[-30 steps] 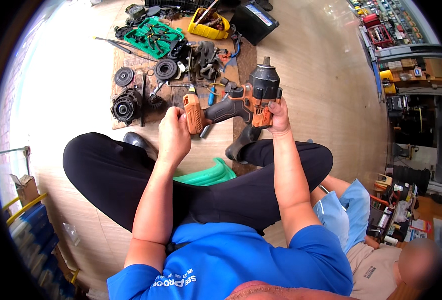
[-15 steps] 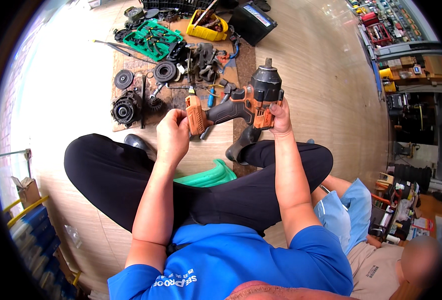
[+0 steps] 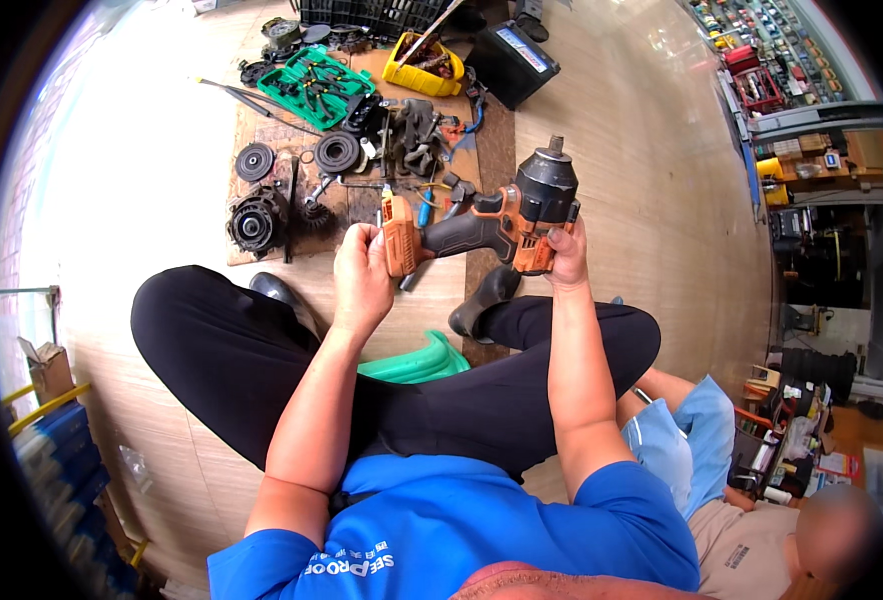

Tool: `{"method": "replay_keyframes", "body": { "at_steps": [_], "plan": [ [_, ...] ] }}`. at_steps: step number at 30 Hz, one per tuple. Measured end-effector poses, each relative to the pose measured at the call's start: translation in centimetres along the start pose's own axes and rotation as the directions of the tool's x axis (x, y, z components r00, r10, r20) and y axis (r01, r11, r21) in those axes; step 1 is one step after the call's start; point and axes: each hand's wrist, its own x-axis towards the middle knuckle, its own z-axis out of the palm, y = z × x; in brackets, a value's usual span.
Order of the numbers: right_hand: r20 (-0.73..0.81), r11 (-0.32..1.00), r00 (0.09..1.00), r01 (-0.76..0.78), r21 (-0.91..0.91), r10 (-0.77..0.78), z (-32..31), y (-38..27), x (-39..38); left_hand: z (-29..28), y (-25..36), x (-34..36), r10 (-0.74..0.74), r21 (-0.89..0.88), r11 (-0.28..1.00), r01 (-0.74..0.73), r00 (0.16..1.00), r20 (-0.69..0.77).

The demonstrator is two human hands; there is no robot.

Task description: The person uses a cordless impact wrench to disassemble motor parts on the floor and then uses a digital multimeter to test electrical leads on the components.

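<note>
Between my two hands, above the floor, is an orange and black cordless impact wrench (image 3: pixel 467 233). Its square drive tip points away from me. My left hand (image 3: pixel 365 275) is closed on the orange battery end at the foot of the handle. The fingers of my right hand (image 3: pixel 569 255) wrap the back of the motor housing, with the thumb on top. Just beyond the wrench lie a blue-handled screwdriver (image 3: pixel 425 208) and a greasy round motor part (image 3: pixel 259 220), both on a stained cardboard sheet.
A green tool case (image 3: pixel 319 90), a yellow bin (image 3: pixel 424 72) and a black battery (image 3: pixel 515 62) stand farther off. A green plastic seat (image 3: pixel 417 362) shows between my legs. At the right sits another person in light blue shorts (image 3: pixel 707 430). Blue boxes (image 3: pixel 77 455) are at lower left.
Both hands and the impact wrench have shifted slightly right and nearer to me. The whole view has also moved a little. My grip on the wrench looks much the same.
</note>
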Motion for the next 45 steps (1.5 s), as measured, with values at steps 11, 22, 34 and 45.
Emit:
{"method": "replay_keyframes", "body": {
  "at_steps": [11, 22, 34, 45],
  "plan": [
    [0.041, 0.990, 0.998, 0.051, -0.128, -0.046, 1.3, -2.4, 0.2, 1.1, 0.1, 0.2, -0.135, -0.303, 0.943, 0.140, 0.990, 0.038],
    [0.058, 0.975, 0.998, 0.048, -0.217, -0.036, 1.9, -3.4, 0.0, 0.5, 0.1, 0.2, -0.208, 0.029, 0.978, 0.206, 0.971, 0.117],
    [0.009, 0.997, 0.999, 0.039, -0.073, -0.039, 0.9, -1.8, -0.4, 1.2, -0.3, -0.3, -0.088, -0.451, 0.885, 0.115, 0.993, 0.081],
    [0.025, 0.999, 1.000, 0.003, -0.037, -0.002, 0.7, -1.2, -0.4, 1.2, 0.1, 0.2, -0.164, -0.632, 0.763, 0.140, 0.986, 0.020]
  ]
}}
